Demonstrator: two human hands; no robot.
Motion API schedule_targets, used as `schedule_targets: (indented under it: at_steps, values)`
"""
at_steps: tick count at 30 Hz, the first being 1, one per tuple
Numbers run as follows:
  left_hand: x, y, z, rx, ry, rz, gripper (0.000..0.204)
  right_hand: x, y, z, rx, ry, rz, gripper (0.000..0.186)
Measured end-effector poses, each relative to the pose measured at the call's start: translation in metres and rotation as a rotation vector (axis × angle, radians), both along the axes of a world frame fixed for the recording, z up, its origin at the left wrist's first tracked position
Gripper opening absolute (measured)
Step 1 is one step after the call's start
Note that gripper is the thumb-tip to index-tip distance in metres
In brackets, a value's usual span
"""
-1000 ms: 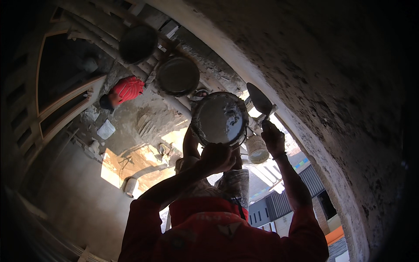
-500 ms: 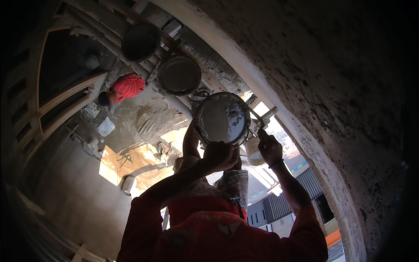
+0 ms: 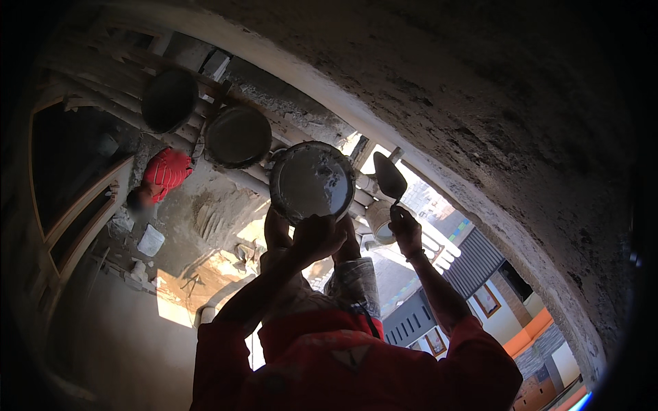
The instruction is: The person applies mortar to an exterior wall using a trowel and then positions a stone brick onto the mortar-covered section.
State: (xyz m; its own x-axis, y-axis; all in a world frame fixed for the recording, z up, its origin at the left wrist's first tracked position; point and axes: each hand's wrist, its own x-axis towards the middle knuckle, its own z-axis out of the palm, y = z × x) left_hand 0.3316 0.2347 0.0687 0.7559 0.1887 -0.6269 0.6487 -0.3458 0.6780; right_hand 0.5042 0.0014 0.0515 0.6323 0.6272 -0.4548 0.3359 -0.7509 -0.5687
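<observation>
Your left hand [image 3: 320,236] is closed on the near rim of a round, dark-walled bucket [image 3: 274,185] of wet grey mix [image 3: 308,181], in front of your legs. Your right hand [image 3: 407,231] is curled tight round the handle of a dark, leaf-shaped trowel [image 3: 390,177], its blade pointing up, just right of the bucket and near the rough grey wall [image 3: 439,116]. A pale cylindrical pail [image 3: 379,223] shows between your hands, below the trowel.

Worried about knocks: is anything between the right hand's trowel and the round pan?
Nothing visible: only background shows in the gap between the trowel, held in the right hand, and the round pan gripped by the left hand. The pale bucket shows lower in the picture, outside that gap.
</observation>
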Motion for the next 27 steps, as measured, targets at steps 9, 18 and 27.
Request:
schedule_targets:
  at_steps: [9,18,27]
  values:
    - [0.019,0.025,0.011,-0.002,-0.035,-0.007,0.041,-0.083,-0.108,0.041,-0.403,0.492,-0.905,0.03]
    - [0.06,0.017,-0.001,-0.015,0.023,-0.04,0.045,-0.103,-0.139,-0.006,-0.303,0.56,-1.037,0.038]
    - [0.096,-0.027,-0.049,-0.193,0.061,0.036,0.04,-0.128,-0.202,-0.056,-0.389,0.572,-1.136,0.038]
